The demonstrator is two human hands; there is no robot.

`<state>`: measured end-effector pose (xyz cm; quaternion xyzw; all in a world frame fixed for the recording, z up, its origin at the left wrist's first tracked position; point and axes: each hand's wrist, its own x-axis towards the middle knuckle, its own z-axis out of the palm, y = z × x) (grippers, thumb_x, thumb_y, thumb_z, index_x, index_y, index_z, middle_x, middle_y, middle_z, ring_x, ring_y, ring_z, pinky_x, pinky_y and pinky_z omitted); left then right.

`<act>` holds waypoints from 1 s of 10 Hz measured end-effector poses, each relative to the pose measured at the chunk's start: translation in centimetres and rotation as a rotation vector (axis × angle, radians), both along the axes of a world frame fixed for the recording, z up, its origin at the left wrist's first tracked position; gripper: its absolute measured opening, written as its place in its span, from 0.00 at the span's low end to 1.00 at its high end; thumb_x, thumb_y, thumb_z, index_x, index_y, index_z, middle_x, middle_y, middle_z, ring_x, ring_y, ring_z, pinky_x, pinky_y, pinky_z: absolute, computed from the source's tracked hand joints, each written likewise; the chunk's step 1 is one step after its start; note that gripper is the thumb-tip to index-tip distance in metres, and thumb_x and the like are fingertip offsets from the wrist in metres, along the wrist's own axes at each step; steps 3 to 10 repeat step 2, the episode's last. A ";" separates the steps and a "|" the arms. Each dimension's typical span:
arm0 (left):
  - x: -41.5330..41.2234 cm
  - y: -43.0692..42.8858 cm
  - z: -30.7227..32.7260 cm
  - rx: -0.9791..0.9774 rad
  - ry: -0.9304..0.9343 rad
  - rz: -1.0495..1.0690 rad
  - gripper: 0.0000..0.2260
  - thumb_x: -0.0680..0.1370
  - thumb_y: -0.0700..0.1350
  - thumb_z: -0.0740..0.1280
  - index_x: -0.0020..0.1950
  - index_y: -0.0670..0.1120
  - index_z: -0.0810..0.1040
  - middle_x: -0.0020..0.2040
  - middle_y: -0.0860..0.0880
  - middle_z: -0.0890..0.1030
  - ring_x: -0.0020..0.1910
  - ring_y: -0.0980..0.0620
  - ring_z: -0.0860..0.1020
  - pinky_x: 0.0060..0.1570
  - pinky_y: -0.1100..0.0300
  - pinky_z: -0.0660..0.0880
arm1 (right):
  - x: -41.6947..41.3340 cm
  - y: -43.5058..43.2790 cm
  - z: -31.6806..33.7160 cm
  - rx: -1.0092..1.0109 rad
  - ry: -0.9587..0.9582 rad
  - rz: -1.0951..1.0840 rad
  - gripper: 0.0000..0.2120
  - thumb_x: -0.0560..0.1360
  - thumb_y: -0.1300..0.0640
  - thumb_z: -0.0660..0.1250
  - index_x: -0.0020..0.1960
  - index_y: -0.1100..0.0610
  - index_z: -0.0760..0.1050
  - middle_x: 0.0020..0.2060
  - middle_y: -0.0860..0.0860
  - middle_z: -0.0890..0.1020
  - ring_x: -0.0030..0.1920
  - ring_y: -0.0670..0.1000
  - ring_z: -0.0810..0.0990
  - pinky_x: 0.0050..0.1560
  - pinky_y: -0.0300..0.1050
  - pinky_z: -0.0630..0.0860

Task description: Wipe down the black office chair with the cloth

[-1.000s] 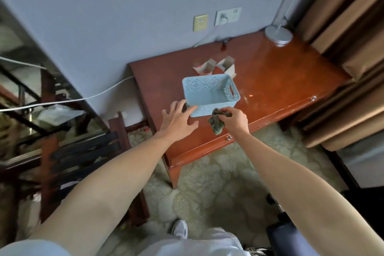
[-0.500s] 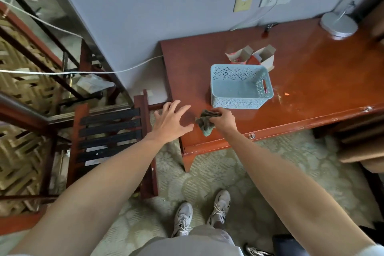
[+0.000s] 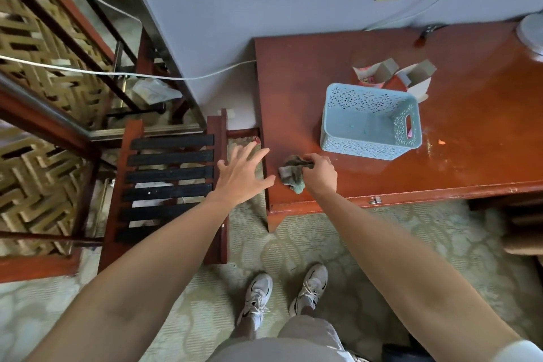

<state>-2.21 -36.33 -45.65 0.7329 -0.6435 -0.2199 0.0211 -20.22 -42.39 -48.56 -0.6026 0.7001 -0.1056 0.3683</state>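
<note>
- Grey-green cloth (image 3: 292,176), bunched, gripped in the tightly curled right hand (image 3: 321,173) above the near left corner of the red-brown wooden surface (image 3: 470,114).
- Left hand (image 3: 241,178) just left of the cloth: fingers (image 3: 258,155) spread wide, holding nothing, beside a black-slatted rack (image 3: 170,175).
- Pale blue perforated basket (image 3: 364,147) beyond the right hand, standing on the surface.

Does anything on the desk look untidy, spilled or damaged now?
Two small cartons behind the blue basket sit with flaps open, and an orange scrap lies on the desk right of the basket. No spill or damage shows.
</note>
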 end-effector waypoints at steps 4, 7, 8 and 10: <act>-0.4 -0.1 -0.6 -0.008 0.025 0.011 0.32 0.75 0.63 0.65 0.77 0.59 0.59 0.79 0.48 0.53 0.77 0.45 0.52 0.67 0.36 0.59 | -1.3 -0.2 -0.2 -0.025 0.149 0.093 0.23 0.76 0.54 0.63 0.71 0.48 0.67 0.66 0.54 0.69 0.59 0.57 0.76 0.56 0.51 0.76; -0.4 -0.1 -0.6 -0.008 0.025 0.011 0.32 0.75 0.63 0.65 0.77 0.59 0.59 0.79 0.48 0.53 0.77 0.45 0.52 0.67 0.36 0.59 | -1.3 -0.2 -0.2 -0.025 0.149 0.093 0.23 0.76 0.54 0.63 0.71 0.48 0.67 0.66 0.54 0.69 0.59 0.57 0.76 0.56 0.51 0.76; -0.4 -0.1 -0.6 -0.008 0.025 0.011 0.32 0.75 0.63 0.65 0.77 0.59 0.59 0.79 0.48 0.53 0.77 0.45 0.52 0.67 0.36 0.59 | -1.3 -0.2 -0.2 -0.025 0.149 0.093 0.23 0.76 0.54 0.63 0.71 0.48 0.67 0.66 0.54 0.69 0.59 0.57 0.76 0.56 0.51 0.76; -0.4 -0.1 -0.6 -0.008 0.025 0.011 0.32 0.75 0.63 0.65 0.77 0.59 0.59 0.79 0.48 0.53 0.77 0.45 0.52 0.67 0.36 0.59 | -1.3 -0.2 -0.2 -0.025 0.149 0.093 0.23 0.76 0.54 0.63 0.71 0.48 0.67 0.66 0.54 0.69 0.59 0.57 0.76 0.56 0.51 0.76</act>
